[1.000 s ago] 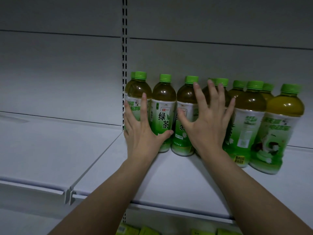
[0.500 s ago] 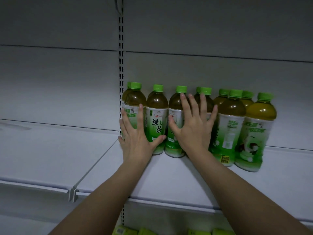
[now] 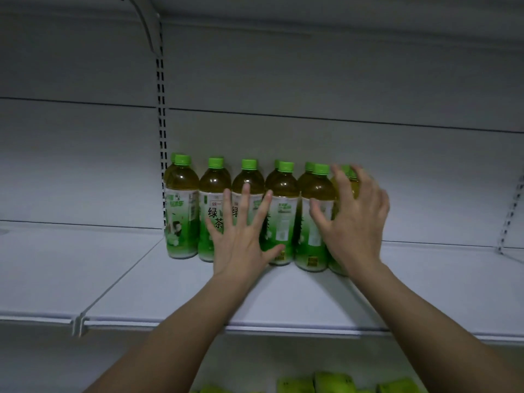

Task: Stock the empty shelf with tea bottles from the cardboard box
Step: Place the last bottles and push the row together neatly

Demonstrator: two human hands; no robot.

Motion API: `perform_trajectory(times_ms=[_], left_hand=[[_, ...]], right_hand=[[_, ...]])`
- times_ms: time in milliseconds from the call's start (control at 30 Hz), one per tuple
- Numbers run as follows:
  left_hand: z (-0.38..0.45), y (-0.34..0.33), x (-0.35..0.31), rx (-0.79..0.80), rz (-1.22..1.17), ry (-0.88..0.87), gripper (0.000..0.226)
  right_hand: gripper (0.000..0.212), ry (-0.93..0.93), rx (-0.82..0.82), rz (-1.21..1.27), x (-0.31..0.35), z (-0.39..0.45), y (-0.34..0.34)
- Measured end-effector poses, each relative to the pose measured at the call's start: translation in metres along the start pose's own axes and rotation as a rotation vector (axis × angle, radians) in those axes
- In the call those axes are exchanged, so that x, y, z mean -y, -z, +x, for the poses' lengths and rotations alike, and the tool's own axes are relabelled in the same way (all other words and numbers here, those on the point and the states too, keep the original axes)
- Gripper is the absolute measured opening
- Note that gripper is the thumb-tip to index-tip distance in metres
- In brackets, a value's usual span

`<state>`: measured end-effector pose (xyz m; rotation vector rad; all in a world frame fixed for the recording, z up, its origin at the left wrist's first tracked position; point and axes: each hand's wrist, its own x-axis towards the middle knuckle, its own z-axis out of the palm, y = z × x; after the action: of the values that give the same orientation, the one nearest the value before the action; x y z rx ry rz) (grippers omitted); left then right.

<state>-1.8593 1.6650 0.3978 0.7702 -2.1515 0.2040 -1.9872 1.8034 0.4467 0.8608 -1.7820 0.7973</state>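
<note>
Several tea bottles (image 3: 183, 211) with green caps and green-white labels stand upright in a tight group at the back of the white shelf (image 3: 283, 296), some two deep. My left hand (image 3: 241, 236) rests with straight, spread fingers against the fronts of the middle bottles. My right hand (image 3: 354, 219), blurred, lies over the rightmost, yellower bottle (image 3: 337, 266); its fingers curve loosely round the bottle's shoulder and its thumb is near the neighbouring bottle. The cardboard box is out of view.
A slotted upright post (image 3: 161, 137) runs behind the leftmost bottle, and a second post (image 3: 510, 217) stands far right. A bare adjoining shelf panel (image 3: 71, 265) lies to the left. Green packets (image 3: 326, 384) sit on the shelf below. A bracket (image 3: 147, 24) curves overhead.
Both hands shifted right along the row: the left from the leftmost bottles to the middle ones, the right onto the rightmost bottle. The right-hand bottles now stand closer to the rest.
</note>
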Motion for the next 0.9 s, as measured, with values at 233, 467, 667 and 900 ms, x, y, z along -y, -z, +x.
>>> perform_trajectory(times_ms=[233, 467, 667, 900], left_hand=[[-0.004, -0.028, -0.012, 0.041, 0.051, -0.035, 0.105], [-0.003, -0.032, -0.013, 0.044, 0.061, -0.037, 0.105], [-0.003, -0.033, -0.013, 0.049, 0.04, -0.032, 0.106], [-0.003, -0.036, -0.011, 0.038, 0.036, -0.032, 0.109]], right_hand=[[0.07, -0.24, 0.053, 0.12, -0.026, -0.005, -0.018], [0.073, -0.254, 0.041, 0.08, -0.003, -0.02, -0.056], [0.07, -0.26, 0.016, 0.027, -0.004, -0.013, -0.078], [0.07, -0.285, -0.005, 0.102, -0.006, -0.016, -0.082]])
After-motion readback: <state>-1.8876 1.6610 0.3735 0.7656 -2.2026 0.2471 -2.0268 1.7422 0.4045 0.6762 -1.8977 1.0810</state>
